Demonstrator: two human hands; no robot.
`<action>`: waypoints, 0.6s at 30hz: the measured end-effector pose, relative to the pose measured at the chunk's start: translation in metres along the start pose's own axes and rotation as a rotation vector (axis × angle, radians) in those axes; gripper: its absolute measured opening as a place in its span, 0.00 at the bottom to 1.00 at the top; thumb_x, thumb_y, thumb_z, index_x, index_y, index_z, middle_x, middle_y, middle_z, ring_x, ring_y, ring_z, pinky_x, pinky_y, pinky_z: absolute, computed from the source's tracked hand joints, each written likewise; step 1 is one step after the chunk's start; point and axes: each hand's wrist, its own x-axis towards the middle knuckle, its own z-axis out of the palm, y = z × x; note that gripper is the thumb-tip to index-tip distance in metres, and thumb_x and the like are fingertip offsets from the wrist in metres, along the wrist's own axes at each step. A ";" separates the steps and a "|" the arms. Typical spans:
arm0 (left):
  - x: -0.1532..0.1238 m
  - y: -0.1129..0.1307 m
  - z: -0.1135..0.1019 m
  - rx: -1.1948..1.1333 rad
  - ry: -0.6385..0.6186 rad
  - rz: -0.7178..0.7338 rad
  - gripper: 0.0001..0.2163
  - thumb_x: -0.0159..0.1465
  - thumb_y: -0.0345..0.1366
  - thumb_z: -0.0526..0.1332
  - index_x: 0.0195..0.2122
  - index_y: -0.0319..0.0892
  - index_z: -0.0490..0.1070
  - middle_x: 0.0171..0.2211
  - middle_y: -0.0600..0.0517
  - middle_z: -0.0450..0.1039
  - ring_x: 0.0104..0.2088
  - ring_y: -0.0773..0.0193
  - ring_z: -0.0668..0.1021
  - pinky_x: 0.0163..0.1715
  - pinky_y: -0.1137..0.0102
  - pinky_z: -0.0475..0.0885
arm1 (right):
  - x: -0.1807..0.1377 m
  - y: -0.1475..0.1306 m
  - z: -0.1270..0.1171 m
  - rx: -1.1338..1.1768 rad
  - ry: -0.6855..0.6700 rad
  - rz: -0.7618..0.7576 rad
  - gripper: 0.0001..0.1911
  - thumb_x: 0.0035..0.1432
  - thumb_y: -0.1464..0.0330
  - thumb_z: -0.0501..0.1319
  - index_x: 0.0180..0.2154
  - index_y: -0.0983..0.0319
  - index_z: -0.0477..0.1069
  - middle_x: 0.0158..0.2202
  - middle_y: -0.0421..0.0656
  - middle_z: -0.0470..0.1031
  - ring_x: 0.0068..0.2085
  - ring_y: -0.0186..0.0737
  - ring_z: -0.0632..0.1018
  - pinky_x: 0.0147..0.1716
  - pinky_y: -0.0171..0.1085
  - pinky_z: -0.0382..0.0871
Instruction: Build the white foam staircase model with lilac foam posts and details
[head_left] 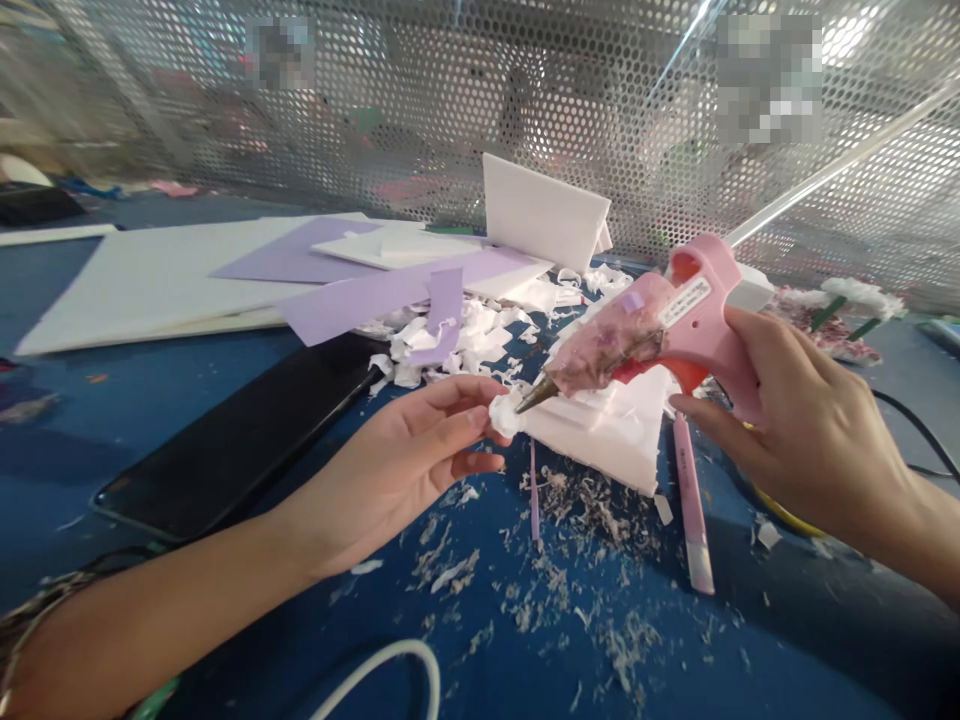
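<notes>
Between the thumb and fingers of my left hand [420, 460] is a small white paper flower [506, 413], pinched near the middle of the view. My right hand [810, 450] is wrapped round the handle of a pink hot glue gun [637, 320], with a clear glue stick [840, 165] sticking out of its back. The gun's metal nozzle [536, 392] points down to the left and meets the flower's edge. Whether glue is coming out is too small to tell. Under the gun lies a white foam block [630, 450].
White and purple sheets [172, 280] lie at the back left, a black phone [240, 440] before them. Paper scraps [480, 335] are heaped mid-table. A pink cutter [691, 500] lies right, white flowers [862, 300] beyond. A white cable [397, 655] loops in front; perforated metal [420, 120] stands behind.
</notes>
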 end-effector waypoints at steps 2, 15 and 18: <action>0.000 0.000 0.000 0.007 0.005 0.008 0.09 0.50 0.36 0.71 0.32 0.45 0.76 0.26 0.58 0.75 0.27 0.75 0.77 0.26 0.85 0.73 | 0.000 0.000 0.000 0.012 -0.010 0.036 0.26 0.61 0.54 0.51 0.52 0.66 0.58 0.41 0.51 0.71 0.35 0.44 0.76 0.29 0.38 0.72; 0.001 -0.003 0.000 0.048 -0.014 0.029 0.06 0.53 0.37 0.69 0.32 0.46 0.77 0.27 0.58 0.74 0.26 0.76 0.75 0.27 0.85 0.73 | -0.002 0.000 0.002 0.010 -0.006 0.051 0.26 0.61 0.53 0.50 0.54 0.64 0.56 0.43 0.51 0.71 0.38 0.46 0.77 0.30 0.39 0.72; 0.000 -0.003 0.000 0.070 -0.012 0.037 0.05 0.53 0.37 0.69 0.31 0.47 0.77 0.25 0.58 0.74 0.25 0.76 0.75 0.26 0.85 0.73 | -0.003 0.000 0.001 -0.025 0.018 0.016 0.28 0.61 0.53 0.51 0.53 0.68 0.56 0.43 0.53 0.71 0.37 0.47 0.76 0.28 0.39 0.72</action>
